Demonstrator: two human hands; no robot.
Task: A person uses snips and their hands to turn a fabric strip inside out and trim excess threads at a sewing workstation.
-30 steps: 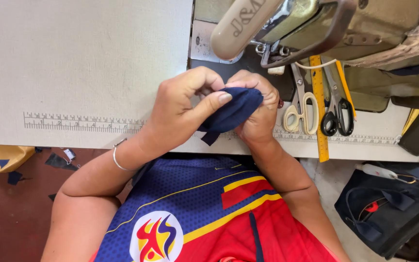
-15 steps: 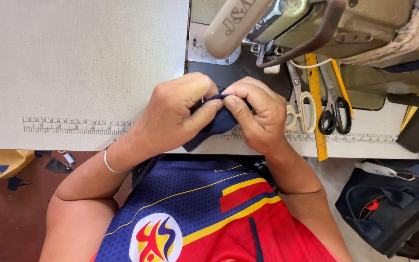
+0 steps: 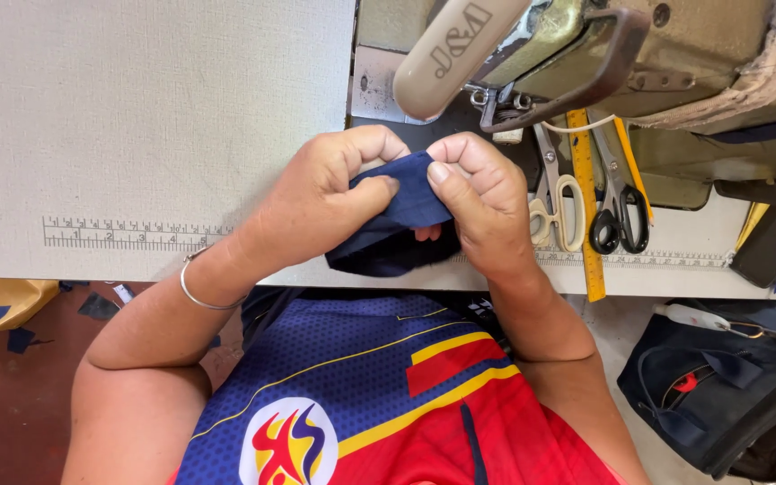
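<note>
Both hands up over desk (image 3: 136, 135) edge: left hand (image 3: 316, 202) & right hand (image 3: 482, 202) pinch the navy cloth piece (image 3: 406, 211) betw. thumbs and fingers, cloth stretched between them, sagging below. Two scissors (image 3: 586, 202) just right.

Your fingers (image 3: 379, 184) pinch a dark navy cloth piece (image 3: 397, 220), matt, soft woven look. The table (image 3: 136, 117) has a pale, matt top w/ a fine textile-like grain. Sewing machine (image 3: 586, 45): worn painted metal, dull sheen. Two scissors: one w/ cream plastic handles (image 3: 557, 211), one w/ glossy black handles (image 3: 620, 220), metal blades. Thin shiny metal bangle (image 3: 199, 292) on your left wrist.
</note>
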